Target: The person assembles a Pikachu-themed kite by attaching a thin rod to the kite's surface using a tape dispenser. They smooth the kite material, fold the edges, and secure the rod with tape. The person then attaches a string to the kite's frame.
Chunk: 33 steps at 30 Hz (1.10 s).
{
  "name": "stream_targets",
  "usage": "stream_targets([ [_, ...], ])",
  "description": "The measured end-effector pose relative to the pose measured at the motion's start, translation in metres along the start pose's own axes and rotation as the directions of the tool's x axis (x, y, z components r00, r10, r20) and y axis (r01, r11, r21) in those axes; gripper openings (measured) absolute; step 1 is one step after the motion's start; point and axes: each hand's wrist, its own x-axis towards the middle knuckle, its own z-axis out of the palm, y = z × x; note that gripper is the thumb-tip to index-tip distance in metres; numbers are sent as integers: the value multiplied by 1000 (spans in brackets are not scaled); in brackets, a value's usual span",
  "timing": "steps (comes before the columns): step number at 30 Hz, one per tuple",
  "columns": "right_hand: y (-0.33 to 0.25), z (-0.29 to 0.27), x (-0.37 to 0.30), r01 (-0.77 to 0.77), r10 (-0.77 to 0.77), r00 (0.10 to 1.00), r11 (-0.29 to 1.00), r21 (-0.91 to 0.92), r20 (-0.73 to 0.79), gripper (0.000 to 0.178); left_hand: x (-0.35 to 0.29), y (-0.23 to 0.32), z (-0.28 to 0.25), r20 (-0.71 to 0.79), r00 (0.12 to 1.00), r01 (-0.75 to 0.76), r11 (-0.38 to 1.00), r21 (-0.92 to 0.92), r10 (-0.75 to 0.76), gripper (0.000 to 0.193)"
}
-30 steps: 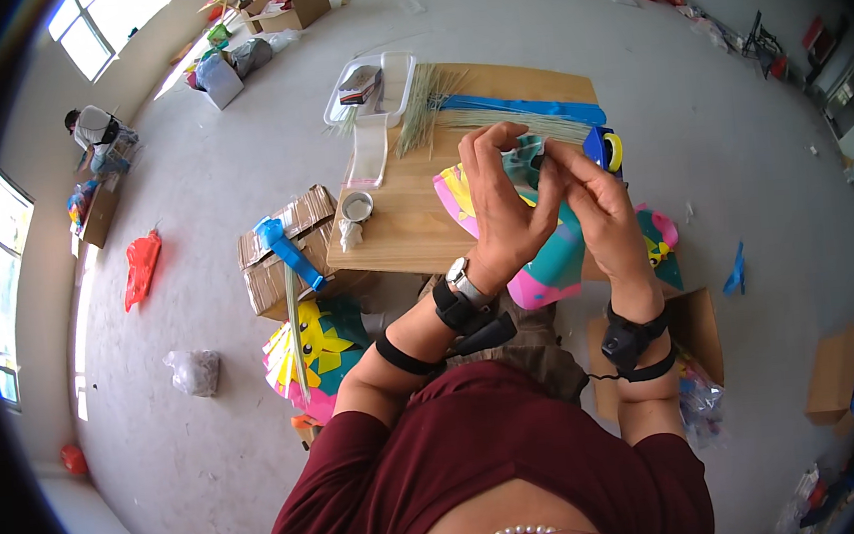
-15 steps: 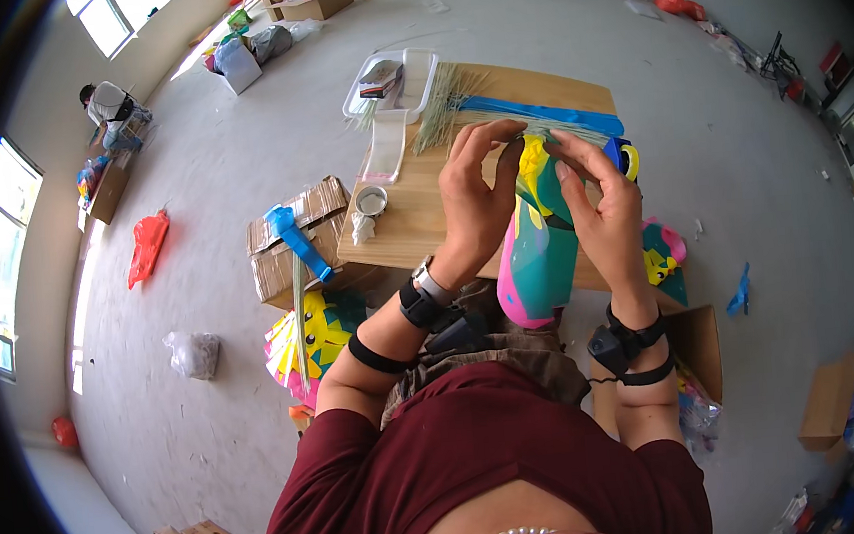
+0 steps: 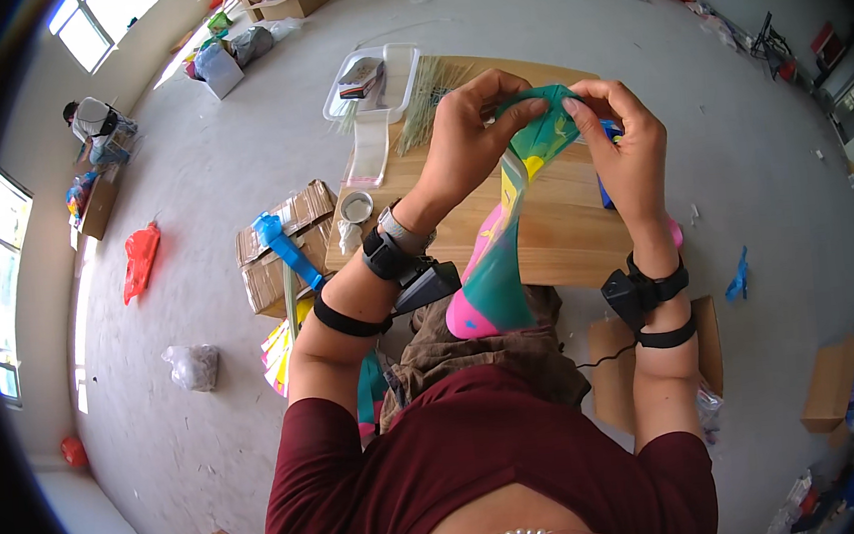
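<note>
A red bag point(image 3: 141, 261) lies on the grey floor point(image 3: 211, 455).

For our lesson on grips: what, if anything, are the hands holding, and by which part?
The left hand and right hand pinch a thin multicoloured sheet by its green far end.

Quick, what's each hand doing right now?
Left hand: closed, pinching the green end of a colourful sheet.
Right hand: closed, pinching that same end.

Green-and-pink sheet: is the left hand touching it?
Touching: the head view shows the left hand pinching the upper end of the sheet, thumb lying on it.
</note>
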Motion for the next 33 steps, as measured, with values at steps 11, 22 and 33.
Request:
stream_targets([
  [11, 15, 5, -3, -20, 21, 1000, 996, 81, -8, 18, 8, -13, 16, -17, 998, -60, 996, 71, 62, 23],
  [22, 18, -4, 8, 52, -52, 999, 987, 150, -2, 11, 15, -17, 14, 100, 993, -63, 996, -69, 70, 20],
  [33, 24, -9, 8, 268, -268, 963, 963, -31, -24, 13, 20, -20, 14, 199, 980, 17, 990, -143, 12, 19],
])
